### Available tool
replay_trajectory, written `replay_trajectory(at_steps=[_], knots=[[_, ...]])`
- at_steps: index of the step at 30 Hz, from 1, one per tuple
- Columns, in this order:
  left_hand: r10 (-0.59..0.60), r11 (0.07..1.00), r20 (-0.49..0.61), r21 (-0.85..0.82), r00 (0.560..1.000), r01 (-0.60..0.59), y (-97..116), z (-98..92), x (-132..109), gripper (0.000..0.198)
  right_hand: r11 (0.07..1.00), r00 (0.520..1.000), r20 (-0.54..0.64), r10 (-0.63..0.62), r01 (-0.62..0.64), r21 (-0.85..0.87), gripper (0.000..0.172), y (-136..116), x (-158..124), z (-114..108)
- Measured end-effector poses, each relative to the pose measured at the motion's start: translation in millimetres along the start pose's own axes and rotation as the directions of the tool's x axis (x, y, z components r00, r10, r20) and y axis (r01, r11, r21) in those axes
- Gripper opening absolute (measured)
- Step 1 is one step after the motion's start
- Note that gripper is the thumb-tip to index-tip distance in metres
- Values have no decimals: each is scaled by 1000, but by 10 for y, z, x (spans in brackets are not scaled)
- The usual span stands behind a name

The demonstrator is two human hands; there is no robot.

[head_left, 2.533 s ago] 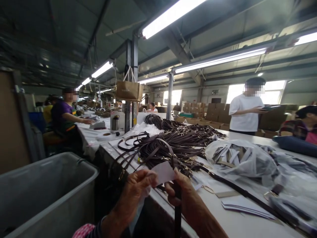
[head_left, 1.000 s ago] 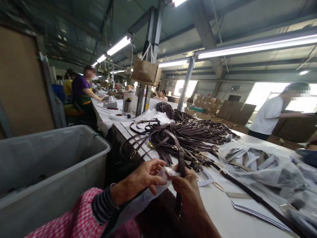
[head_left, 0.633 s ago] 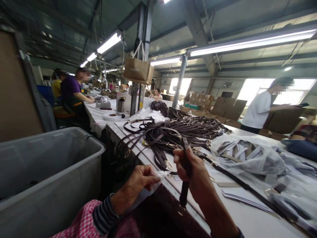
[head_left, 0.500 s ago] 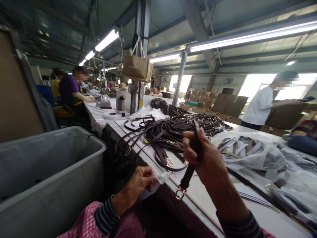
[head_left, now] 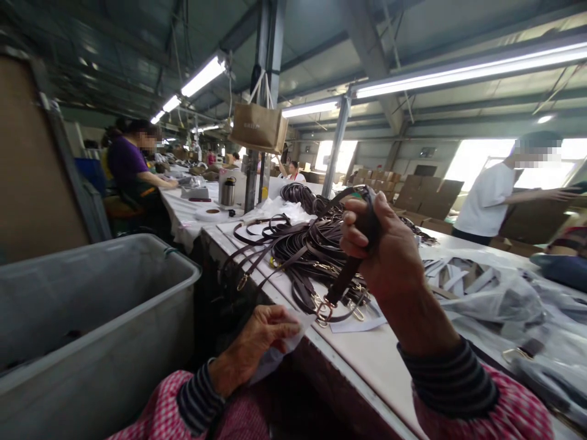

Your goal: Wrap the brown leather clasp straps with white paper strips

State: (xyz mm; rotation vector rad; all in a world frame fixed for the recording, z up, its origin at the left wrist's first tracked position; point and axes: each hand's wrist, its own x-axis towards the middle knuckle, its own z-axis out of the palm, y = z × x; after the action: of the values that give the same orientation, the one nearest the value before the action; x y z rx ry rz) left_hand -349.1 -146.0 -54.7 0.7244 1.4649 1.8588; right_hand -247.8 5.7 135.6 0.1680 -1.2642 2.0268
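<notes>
My right hand (head_left: 385,247) is raised over the white table (head_left: 367,360), closed around a dark brown strap (head_left: 345,278) whose gold clasp (head_left: 323,308) dangles just above the tabletop. Behind it lies a big pile of the same brown straps (head_left: 302,247) with gold hardware. My left hand (head_left: 263,333) stays low at the table's near edge, pinching a crumpled piece of clear plastic wrap (head_left: 279,354). Both arms wear pink checked sleeves with striped cuffs.
A large grey bin (head_left: 92,318) stands at my left. Clear plastic bags of strap parts (head_left: 495,293) lie on the right of the table. A person in purple (head_left: 128,168) works at the far left table, a person in white (head_left: 495,195) stands at the right. A steel flask (head_left: 228,191) stands beside the post.
My right hand has lifted the strap up and away from my left hand, which keeps the plastic wrap and has dropped to the table edge.
</notes>
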Motion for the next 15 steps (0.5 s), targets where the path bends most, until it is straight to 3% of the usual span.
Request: replay_trajectory(at_steps=[8,15], knots=[[75,996,26,-39,997,-74,50,126,87,46,997,989,125,-73,77,-26,34,-151,121,132],[99,995,69,4,993,-100,22,161,68,46,992,988,97,-120,123,-26,35,-220,161,131]])
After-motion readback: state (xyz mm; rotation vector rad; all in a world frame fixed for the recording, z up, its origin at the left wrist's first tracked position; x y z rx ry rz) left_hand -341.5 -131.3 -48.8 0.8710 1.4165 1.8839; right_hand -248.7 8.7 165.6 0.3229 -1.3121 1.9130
